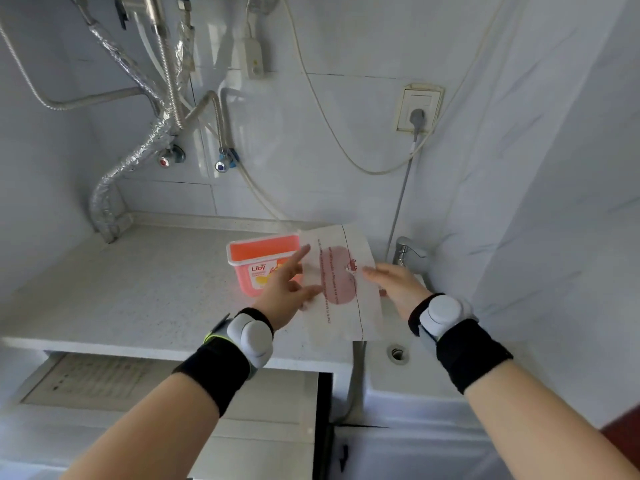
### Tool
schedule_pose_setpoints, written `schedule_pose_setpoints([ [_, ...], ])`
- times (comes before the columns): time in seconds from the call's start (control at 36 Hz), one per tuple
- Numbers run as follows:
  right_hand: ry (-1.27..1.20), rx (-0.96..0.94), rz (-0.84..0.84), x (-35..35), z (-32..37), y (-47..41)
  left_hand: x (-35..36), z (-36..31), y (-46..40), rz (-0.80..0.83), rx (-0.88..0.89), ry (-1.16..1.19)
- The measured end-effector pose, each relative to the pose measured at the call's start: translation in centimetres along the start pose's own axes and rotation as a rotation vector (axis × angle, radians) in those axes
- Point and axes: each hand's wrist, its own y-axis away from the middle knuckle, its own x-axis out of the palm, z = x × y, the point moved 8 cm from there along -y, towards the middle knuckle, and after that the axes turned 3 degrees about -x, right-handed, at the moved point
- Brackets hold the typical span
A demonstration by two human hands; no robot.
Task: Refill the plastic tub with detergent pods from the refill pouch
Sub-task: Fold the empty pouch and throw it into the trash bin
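Bare countertop [138, 289] lies left of the tub [263, 268]; the pouch [341, 282] and faucet [408, 254] crowd its right.

Your forearms are bare, without sleeves. On each wrist you wear a wide black fabric wristband [471, 355] with a rounded white-and-grey plastic device [444, 312] fixed on top. The black band on your left wrist [216, 372] carries the same kind of white device [251, 335], plus a thin yellow-green stripe [215, 337] at its edge.
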Motion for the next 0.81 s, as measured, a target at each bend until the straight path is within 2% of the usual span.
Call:
schedule_pose_setpoints([
  [0.11, 0.068, -0.038, 0.050, -1.1, 0.1, 2.2, 1.8, -0.9, 0.8, 0.003, 0.002, 0.012],
  [0.19, 0.006, -0.170, 0.003, -2.8, 0.8, 2.9, 3.1, -1.3, 1.4, -0.028, -0.026, 0.043],
  [0.33, 0.158, -0.262, -0.035, -6.7, 1.3, 4.2, 6.8, -1.9, 3.1, 0.019, -0.088, 0.092],
  [0.44, 0.053, -0.236, 0.031, -9.4, 1.1, 6.9, 10.7, -3.1, 5.0, 0.014, -0.074, -0.098],
  [0.53, 0.144, -0.293, 0.067, -10.9, 0.9, 8.4, 12.8, -3.0, 6.0, -0.019, -0.088, -0.212],
  [0.58, 0.223, -0.264, 0.151, -12.0, -0.5, 8.9, 15.0, -3.0, 6.9, 0.025, -0.102, -0.225],
  [0.69, 0.536, -0.238, 0.353, -13.4, -2.4, 10.3, 19.0, -3.6, 8.4, 0.109, -0.071, -0.066],
  [0.75, 0.543, -0.188, 0.410, -14.3, -3.5, 11.0, 21.1, -4.4, 9.4, 0.185, -0.063, 0.000],
  [0.81, 0.426, -0.127, 0.340, -15.9, -4.1, 11.6, 23.4, -4.9, 10.3, 0.268, -0.051, -0.041],
])
